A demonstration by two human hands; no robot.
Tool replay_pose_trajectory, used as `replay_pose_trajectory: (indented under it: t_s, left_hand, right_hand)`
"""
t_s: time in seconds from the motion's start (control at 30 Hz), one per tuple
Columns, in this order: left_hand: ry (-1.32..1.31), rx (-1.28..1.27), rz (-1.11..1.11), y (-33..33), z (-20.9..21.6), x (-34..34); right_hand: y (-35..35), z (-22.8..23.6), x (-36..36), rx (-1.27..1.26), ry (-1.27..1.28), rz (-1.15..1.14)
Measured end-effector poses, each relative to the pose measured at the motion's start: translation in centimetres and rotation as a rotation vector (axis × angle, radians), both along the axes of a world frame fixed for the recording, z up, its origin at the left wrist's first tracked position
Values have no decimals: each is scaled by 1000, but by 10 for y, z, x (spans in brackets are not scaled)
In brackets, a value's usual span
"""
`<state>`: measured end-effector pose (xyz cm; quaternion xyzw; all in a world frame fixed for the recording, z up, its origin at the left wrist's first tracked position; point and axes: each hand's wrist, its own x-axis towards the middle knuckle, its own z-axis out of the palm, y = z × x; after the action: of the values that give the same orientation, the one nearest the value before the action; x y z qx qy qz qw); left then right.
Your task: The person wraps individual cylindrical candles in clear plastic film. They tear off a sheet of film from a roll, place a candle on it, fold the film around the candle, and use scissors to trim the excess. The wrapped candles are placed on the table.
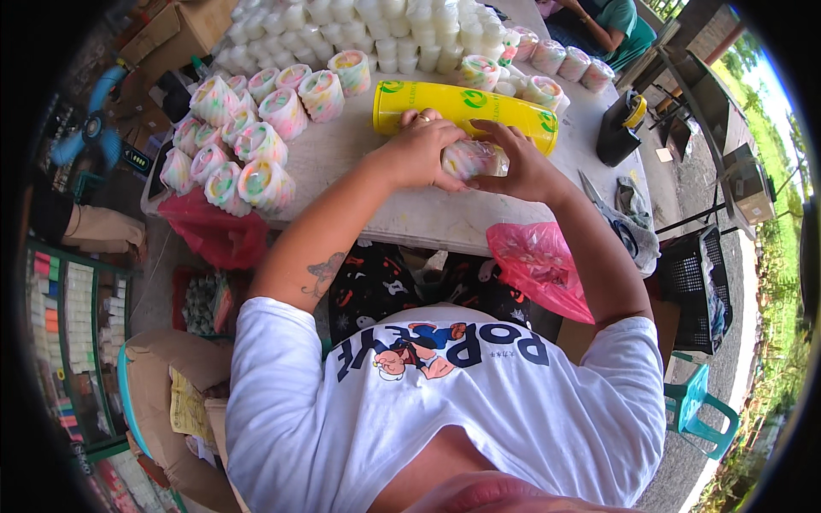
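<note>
At upper centre, the left hand [417, 152] and right hand [534, 171] held a shiny pastel-and-white cylinder [472, 161] between curled fingers; even pressure seemed best.

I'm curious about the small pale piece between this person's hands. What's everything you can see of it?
The small pale piece is whitish with soft pink and yellowish patches and looks chunky and rounded. Its shine suggests clear film around it, though its exact material is unclear. It lies sideways, its length running roughly left to right, with the left hand and right hand holding its two ends. It sits on the person's side of the yellow roll; whether it touches the table is hidden.
</note>
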<state>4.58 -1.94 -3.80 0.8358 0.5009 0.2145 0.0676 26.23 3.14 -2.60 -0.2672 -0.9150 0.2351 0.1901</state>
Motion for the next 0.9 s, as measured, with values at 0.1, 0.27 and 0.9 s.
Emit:
replay_pose_trajectory:
  t_s: [0.1,0.27,0.9]
  left_hand:
    - [57,-116,9,4,12,3]
    - [-125,21,-27,10,-19,-7]
    - [-290,88,-109,-7,-25,2]
  right_hand:
    - [5,2,2,-24,-20,11]
    - [0,2,-5,103,-95,63]
    - [4,11,-7,-129,-95,88]
